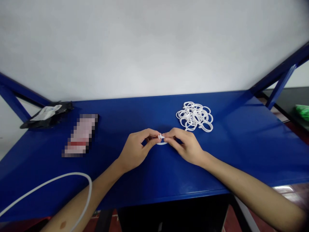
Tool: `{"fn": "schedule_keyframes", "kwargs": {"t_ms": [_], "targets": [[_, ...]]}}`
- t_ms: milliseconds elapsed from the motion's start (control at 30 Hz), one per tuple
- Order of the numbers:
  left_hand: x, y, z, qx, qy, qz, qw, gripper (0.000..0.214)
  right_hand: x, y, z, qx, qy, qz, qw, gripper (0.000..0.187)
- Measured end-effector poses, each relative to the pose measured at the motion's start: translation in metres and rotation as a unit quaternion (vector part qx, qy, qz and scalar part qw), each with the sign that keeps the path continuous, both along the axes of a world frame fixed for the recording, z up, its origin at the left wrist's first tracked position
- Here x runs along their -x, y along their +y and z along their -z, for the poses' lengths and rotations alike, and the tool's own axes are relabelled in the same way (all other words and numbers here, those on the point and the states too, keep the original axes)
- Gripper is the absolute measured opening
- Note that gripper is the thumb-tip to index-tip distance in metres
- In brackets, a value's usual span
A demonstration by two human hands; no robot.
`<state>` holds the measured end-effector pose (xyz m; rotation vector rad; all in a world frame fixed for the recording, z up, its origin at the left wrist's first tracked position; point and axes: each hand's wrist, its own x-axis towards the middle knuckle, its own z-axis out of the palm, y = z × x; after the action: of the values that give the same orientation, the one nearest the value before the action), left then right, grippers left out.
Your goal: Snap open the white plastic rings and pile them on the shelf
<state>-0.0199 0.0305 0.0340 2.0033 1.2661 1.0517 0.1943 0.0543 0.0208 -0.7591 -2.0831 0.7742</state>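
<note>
My left hand (pixel 136 149) and my right hand (pixel 184 143) meet over the middle of the blue table (pixel 241 151). Both pinch one small white plastic ring (pixel 161 139) between thumb and fingertips, just above the tabletop. Part of the ring is hidden by my fingers. A pile of several similar white rings (pixel 195 116) lies a little behind and to the right of my right hand.
A blurred pink and white flat thing (pixel 80 135) lies on the left part of the table. A black pouch with a white label (pixel 47 114) sits at the far left edge. A white cable (pixel 60 180) loops over my left forearm. Blue frame bars (pixel 280 77) rise at both sides.
</note>
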Motion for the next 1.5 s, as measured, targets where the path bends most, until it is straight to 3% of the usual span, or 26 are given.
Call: {"fn": "schedule_keyframes", "kwargs": {"t_ms": [300, 467, 567, 767, 867, 967, 1033, 1267, 1500], "targets": [[-0.013, -0.012, 0.014, -0.159, 0.049, -0.055, 0.985, 0.012, 0.0, -0.003, 0.004, -0.079, -0.038, -0.009, 0.996, 0.017], [-0.019, -0.02, 0.017, -0.216, 0.06, -0.065, 0.972, 0.014, 0.001, -0.011, 0.0, -0.173, -0.106, 0.023, 0.979, 0.023], [-0.019, -0.021, 0.016, -0.227, 0.077, -0.055, 0.969, 0.017, 0.001, -0.013, -0.003, -0.194, -0.138, 0.026, 0.971, 0.025], [-0.011, -0.012, 0.011, -0.211, 0.135, -0.026, 0.968, 0.024, -0.009, 0.004, -0.013, -0.18, -0.157, 0.025, 0.971, 0.025], [-0.006, -0.005, 0.014, -0.177, 0.189, -0.025, 0.966, 0.035, -0.025, 0.022, -0.02, -0.198, -0.157, 0.129, 0.959, 0.023], [-0.001, 0.004, 0.022, -0.131, 0.245, -0.026, 0.96, 0.033, -0.049, 0.044, -0.023, -0.203, -0.192, 0.289, 0.915, 0.025], [0.003, 0.009, 0.026, -0.097, 0.275, -0.027, 0.956, 0.033, -0.065, 0.058, -0.022, -0.196, -0.221, 0.351, 0.889, 0.026], [0.011, 0.015, 0.031, -0.032, 0.293, -0.015, 0.956, 0.039, -0.093, 0.076, -0.013, -0.193, -0.311, 0.382, 0.849, 0.03], [0.013, 0.015, 0.03, -0.014, 0.295, 0.002, 0.955, 0.041, -0.085, 0.07, -0.017, -0.195, -0.299, 0.391, 0.848, 0.03]]}}
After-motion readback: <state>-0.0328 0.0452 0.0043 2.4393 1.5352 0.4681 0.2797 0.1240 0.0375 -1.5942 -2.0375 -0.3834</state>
